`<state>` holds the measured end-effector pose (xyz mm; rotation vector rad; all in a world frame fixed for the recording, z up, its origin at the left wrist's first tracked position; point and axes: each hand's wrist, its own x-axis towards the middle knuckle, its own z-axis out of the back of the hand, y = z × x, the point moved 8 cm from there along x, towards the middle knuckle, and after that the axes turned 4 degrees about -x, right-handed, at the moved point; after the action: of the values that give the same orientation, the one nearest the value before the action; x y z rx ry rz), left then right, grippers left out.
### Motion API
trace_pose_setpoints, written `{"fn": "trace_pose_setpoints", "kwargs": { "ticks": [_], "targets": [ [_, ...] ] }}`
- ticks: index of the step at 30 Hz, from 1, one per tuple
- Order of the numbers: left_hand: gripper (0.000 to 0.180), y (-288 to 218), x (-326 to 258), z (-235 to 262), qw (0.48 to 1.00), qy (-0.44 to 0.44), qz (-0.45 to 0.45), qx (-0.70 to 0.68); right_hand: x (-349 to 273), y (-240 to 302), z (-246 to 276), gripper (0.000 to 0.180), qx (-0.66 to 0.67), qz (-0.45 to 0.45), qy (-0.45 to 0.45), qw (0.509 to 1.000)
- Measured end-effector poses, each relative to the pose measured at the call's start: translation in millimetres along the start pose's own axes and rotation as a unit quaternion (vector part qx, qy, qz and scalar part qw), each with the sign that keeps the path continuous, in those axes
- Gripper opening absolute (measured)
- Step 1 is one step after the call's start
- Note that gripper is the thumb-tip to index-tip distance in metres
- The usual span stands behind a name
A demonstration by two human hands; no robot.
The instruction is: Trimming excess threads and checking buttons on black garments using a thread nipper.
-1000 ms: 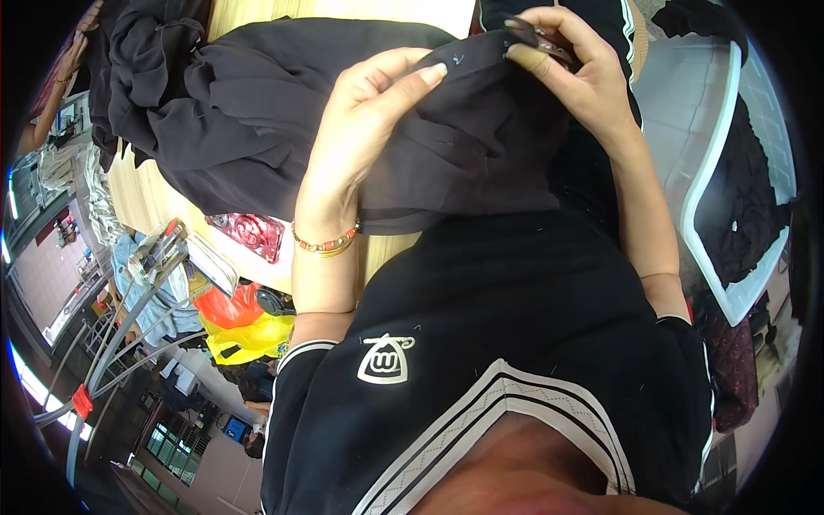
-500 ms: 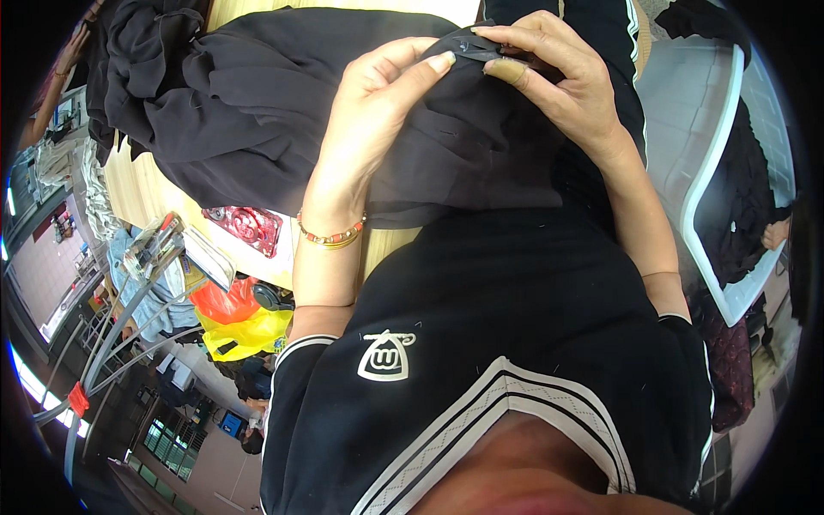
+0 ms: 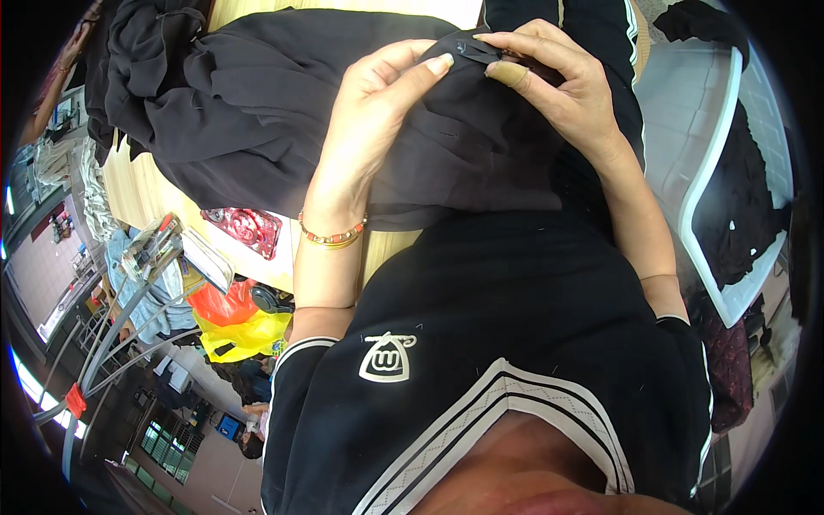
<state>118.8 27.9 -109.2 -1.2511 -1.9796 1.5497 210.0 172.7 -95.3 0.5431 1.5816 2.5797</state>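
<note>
A dark, thin cloth (image 3: 275,103) spreads in loose folds over the table and across my lap. Its far edge is pinched between the thumb and fingers of my left hand (image 3: 373,103). Close beside, my right hand (image 3: 571,94) grips the same edge, with a tan wrap (image 3: 508,75) round the thumb tip. Between the two hands the edge is folded, and a small pale mark shows on it, too small to make out. Whether my right fingers also hold something tiny is hidden.
Under the cloth is a light wooden table (image 3: 142,193), with a red patterned item (image 3: 249,230) near its edge. At right stands a white plastic bin (image 3: 689,210) holding dark cloth. Red (image 3: 223,302) and yellow (image 3: 245,335) bags and a metal stand (image 3: 107,335) are at left.
My right fingers have shifted slightly along the cloth's edge; my left hand keeps its place. Another person's hand, earlier at the white bin, is gone from view.
</note>
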Motion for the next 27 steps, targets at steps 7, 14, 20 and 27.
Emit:
{"fn": "trace_pose_setpoints", "kwargs": {
  "ticks": [7, 14, 20, 27],
  "targets": [
    [0.022, -0.2, 1.3, -0.3, 1.000, 0.007, -0.006, 0.003, 2.7, 18.9, 0.9, 0.031, -0.088, 0.098, -0.021, 0.991],
    [0.023, 0.7, 1.3, 0.3, 1.000, 0.012, -0.008, 0.011, 3.3, 12.8, 0.1, 0.029, -0.057, 0.070, -0.004, 0.996],
    [0.022, 2.1, 3.2, 1.9, 1.000, 0.015, -0.013, 0.004, 4.4, 10.8, -1.3, 0.028, -0.045, 0.059, -0.008, 0.997],
    [0.022, 1.9, 3.5, 2.1, 1.000, 0.019, -0.011, -0.001, 4.3, 8.4, -0.4, 0.027, -0.030, 0.072, -0.016, 0.997]
  ]
}}
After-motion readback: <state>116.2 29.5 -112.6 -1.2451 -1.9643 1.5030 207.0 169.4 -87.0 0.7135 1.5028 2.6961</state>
